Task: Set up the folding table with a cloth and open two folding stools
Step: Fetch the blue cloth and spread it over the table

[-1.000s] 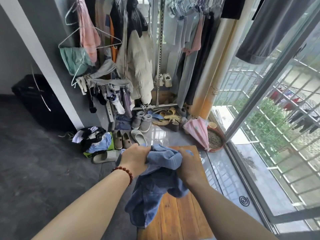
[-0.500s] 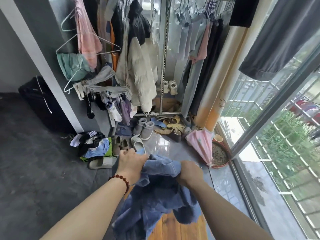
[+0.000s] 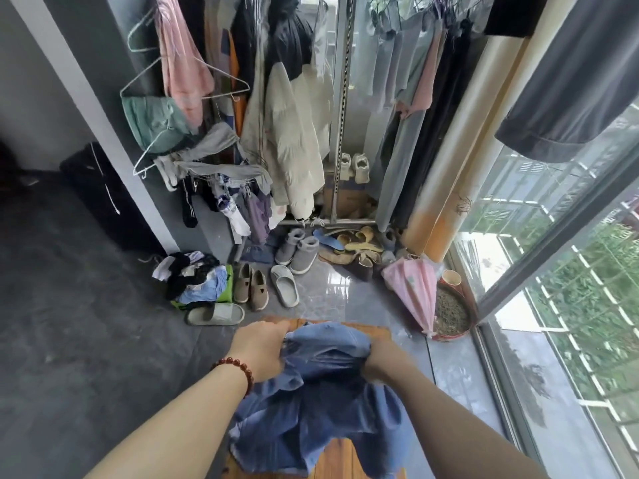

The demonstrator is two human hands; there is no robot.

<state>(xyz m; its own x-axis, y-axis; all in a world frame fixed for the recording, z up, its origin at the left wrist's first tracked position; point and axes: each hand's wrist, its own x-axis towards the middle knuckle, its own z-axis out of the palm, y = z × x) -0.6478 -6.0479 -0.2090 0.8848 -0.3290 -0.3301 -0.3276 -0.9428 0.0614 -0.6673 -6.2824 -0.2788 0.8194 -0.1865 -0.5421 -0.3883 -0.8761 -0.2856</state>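
Above the table, left hand and right hand clutched the limp, light cloth; 2 corners seemed the best holds.

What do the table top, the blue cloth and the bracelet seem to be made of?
Table top: apparently wood planks, orange-brown with a slight sheen; grain lines and plank seams show.
Blue cloth: soft matte fabric, since it bunches into loose folds.
Bracelet: round, glossy dark red beads, perhaps wood or stone; I cannot tell which.

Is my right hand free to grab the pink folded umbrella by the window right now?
Probably not yet: the right hand grips the blue cloth, though nothing blocks the pink folded umbrella.
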